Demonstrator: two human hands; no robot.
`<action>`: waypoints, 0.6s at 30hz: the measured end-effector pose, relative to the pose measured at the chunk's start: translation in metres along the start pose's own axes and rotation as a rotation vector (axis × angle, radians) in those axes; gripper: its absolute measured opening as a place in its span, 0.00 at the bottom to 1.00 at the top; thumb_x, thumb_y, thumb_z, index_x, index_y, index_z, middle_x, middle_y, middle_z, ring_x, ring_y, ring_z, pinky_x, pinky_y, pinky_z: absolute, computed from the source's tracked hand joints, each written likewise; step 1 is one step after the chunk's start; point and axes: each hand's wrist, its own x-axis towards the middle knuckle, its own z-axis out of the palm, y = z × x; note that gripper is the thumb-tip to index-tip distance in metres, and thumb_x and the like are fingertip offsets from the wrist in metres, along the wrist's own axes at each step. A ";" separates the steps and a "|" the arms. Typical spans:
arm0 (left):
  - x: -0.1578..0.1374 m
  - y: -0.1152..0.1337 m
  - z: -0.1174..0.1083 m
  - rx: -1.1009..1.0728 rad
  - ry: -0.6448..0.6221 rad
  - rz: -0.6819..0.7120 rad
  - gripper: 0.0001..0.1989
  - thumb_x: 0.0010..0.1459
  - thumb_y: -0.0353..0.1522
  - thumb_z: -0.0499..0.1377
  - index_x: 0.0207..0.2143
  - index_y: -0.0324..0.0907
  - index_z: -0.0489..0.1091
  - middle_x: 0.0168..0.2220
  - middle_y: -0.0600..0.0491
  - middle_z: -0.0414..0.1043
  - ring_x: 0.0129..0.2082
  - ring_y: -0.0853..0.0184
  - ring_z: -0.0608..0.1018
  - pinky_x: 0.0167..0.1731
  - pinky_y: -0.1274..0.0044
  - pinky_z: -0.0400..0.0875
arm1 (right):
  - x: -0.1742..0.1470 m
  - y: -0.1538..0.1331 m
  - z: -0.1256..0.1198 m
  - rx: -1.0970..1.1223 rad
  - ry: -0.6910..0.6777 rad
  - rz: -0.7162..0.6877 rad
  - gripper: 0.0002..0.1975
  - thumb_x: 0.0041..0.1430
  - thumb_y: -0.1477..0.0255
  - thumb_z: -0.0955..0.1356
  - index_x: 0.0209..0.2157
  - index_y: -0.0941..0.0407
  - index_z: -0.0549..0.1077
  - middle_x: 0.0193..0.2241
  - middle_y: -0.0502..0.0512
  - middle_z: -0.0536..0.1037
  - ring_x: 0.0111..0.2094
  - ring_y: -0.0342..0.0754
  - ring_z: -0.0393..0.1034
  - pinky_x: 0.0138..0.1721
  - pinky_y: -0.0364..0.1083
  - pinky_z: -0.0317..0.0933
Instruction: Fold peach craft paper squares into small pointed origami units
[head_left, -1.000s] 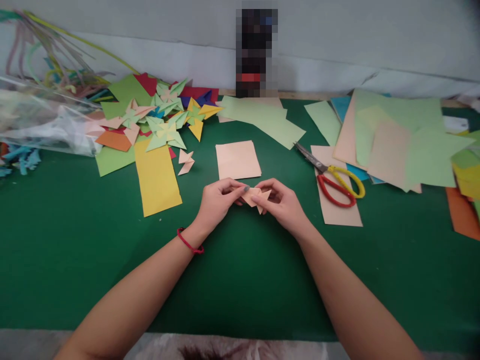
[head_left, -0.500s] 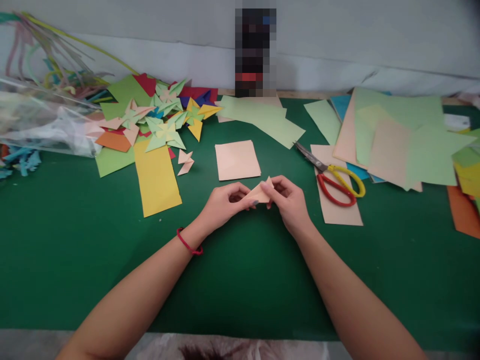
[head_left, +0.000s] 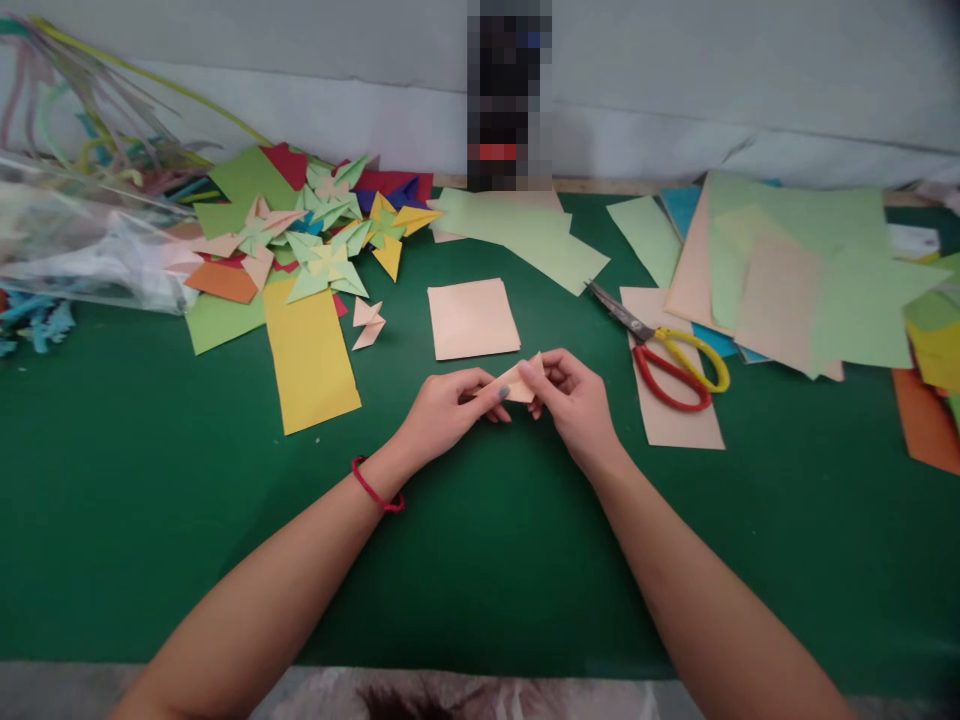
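Observation:
A small piece of folded peach paper (head_left: 522, 386) is held between both hands above the green table. My left hand (head_left: 450, 408) pinches its left end, the thumb lying along the top. At the other end, my right hand (head_left: 568, 398) grips the paper between thumb and fingers near its raised point. Just beyond the hands lies a stack of square peach paper (head_left: 474, 320). To the left of that stack sits a small folded peach piece (head_left: 368, 325). Parts of the held paper are covered by my fingers.
Scissors (head_left: 675, 368) with red and yellow handles rest on a peach strip at right. A yellow sheet (head_left: 313, 360) lies at left, below several folded paper stars (head_left: 328, 262). Green and peach sheets (head_left: 802, 270) overlap at far right. A clear plastic bag (head_left: 97, 245) occupies the left edge.
My left thumb has shifted slightly along the folded paper, and the left fingers have moved a little. The right hand keeps its grip. The other things lie as before.

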 end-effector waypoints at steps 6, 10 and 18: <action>-0.001 0.000 0.000 0.045 0.014 -0.008 0.14 0.59 0.39 0.53 0.29 0.38 0.70 0.26 0.53 0.76 0.28 0.71 0.77 0.32 0.80 0.70 | -0.001 -0.002 0.000 -0.013 -0.020 0.000 0.10 0.54 0.63 0.68 0.29 0.56 0.68 0.17 0.45 0.68 0.17 0.37 0.61 0.18 0.39 0.58; 0.000 -0.001 0.000 0.037 0.018 -0.012 0.14 0.59 0.39 0.53 0.28 0.38 0.70 0.26 0.53 0.76 0.27 0.71 0.77 0.31 0.81 0.70 | -0.002 -0.002 0.001 -0.038 -0.064 -0.010 0.11 0.55 0.62 0.66 0.28 0.55 0.67 0.18 0.45 0.68 0.18 0.38 0.61 0.19 0.40 0.58; 0.002 -0.002 0.001 -0.001 0.010 0.003 0.14 0.61 0.37 0.51 0.28 0.38 0.70 0.26 0.53 0.76 0.27 0.72 0.77 0.30 0.82 0.70 | -0.004 0.004 0.002 -0.217 -0.067 -0.029 0.14 0.54 0.60 0.67 0.25 0.55 0.64 0.17 0.45 0.68 0.18 0.40 0.62 0.21 0.42 0.56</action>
